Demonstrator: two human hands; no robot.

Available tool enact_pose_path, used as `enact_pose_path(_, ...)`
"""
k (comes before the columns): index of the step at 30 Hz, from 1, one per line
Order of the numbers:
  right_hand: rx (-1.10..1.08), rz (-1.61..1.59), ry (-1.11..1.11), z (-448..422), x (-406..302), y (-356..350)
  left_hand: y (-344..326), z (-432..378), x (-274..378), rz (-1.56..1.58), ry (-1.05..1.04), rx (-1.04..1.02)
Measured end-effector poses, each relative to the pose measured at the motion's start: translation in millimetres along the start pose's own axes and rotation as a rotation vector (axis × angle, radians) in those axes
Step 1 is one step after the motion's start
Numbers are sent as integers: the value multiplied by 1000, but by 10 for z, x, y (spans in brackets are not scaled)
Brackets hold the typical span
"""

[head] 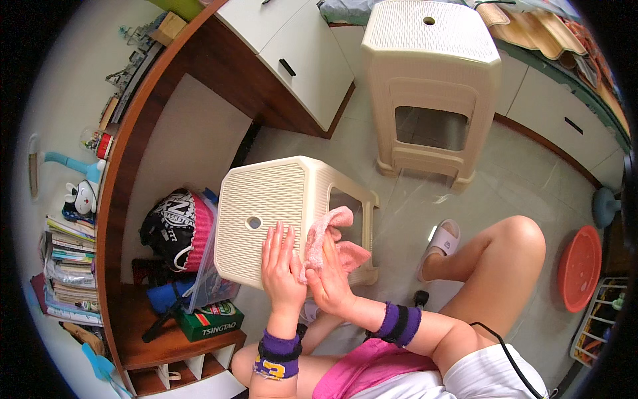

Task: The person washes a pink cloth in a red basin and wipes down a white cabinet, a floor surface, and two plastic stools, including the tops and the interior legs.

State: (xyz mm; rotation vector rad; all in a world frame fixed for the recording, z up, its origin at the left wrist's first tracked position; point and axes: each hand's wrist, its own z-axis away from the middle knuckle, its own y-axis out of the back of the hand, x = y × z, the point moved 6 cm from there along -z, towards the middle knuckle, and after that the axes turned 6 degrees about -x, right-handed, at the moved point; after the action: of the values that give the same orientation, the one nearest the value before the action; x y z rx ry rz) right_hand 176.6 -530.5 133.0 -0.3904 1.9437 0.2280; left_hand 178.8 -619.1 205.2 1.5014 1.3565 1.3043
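A cream plastic stool [264, 199] with a woven-pattern seat and a round hole is tilted before me, its seat facing left and its legs to the right. My left hand [284, 269] lies on the seat with its fingers extended, just below the hole. My right hand [331, 282] presses a pink cloth [321, 239] against the stool's side near the seat's edge. The two hands almost meet at that edge. Part of the cloth sticks up beyond my right fingers. Both wrists wear purple bands.
A second cream stool [433, 65] stands upright on the tiled floor, beyond the first. At left are a wooden desk unit [114, 199], a clear plastic bin [209, 274] and a green box [212, 321]. At right is a red basin [579, 269] beside a white rack [593, 319].
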Motion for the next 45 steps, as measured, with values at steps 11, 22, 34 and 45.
enact_pose_path(11,220,150,66,-1242,849,506,-69,-19,44,4,-12,-37)
enact_pose_path(22,158,173,242,-1481,534,576,-111,-48,84,-4,-4,-50)
enact_pose_path(34,10,342,-471,-787,2949,945,-204,-60,121,-18,31,-115)
enact_pose_path(45,207,49,-499,-582,3525,1157,-220,-94,155,-29,37,-153)
